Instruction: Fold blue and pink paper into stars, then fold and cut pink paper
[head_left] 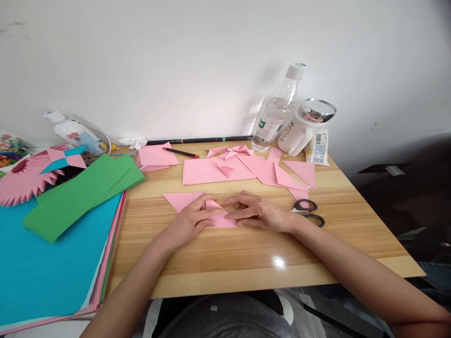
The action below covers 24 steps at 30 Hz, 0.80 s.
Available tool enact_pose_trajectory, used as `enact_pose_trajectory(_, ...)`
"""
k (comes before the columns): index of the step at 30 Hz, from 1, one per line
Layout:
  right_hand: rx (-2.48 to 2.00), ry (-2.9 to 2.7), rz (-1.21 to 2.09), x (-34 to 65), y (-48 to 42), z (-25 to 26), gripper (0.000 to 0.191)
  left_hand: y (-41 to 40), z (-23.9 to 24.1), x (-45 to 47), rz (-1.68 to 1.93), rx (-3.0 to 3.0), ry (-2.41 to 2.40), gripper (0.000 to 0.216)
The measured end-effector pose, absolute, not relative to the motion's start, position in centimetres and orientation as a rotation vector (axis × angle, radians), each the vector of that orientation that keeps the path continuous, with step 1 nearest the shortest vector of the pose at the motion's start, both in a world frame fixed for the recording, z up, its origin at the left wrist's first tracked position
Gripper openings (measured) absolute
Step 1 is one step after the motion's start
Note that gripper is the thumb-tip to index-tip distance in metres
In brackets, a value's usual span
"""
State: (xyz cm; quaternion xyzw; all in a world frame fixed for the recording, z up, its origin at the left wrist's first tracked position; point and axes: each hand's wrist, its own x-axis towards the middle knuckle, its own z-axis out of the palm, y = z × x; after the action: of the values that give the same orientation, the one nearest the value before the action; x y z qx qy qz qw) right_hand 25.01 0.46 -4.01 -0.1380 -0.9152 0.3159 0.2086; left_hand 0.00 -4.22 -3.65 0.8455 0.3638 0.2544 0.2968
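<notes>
A partly folded piece of pink paper (223, 219) lies on the wooden table in front of me, with a pointed corner at its left end and a raised fold near its middle. My left hand (192, 217) is closed on the paper beside that fold, thumb and fingertips pressed to it. On the other side, my right hand (259, 211) has its fingers curled and bunched, the tips gripping the paper's right part. Just behind lie a stack of pink paper strips (197, 172) and several small folded pink pieces (230, 152).
Black-handled scissors (310, 211) lie beside my right forearm. A water bottle (276, 112), a white mug (303, 126) and a small packet (318, 148) stand by the wall. A pen (181, 152) rests behind. Green strips (77, 197) and blue sheets (56, 263) lie left.
</notes>
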Motion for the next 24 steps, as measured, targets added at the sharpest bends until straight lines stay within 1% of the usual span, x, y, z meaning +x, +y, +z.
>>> enact_pose_trajectory(12,-0.384,-2.546,0.900,25.10,0.58,-4.24,0.033,-4.16,-3.56,0.09,0.684,2.247,0.963,0.029)
enact_pose_trajectory(24,-0.396,-2.544,0.892,25.04,0.48,-4.09,0.034,-4.22,-3.64,-0.05,0.678,2.251,0.975,0.031)
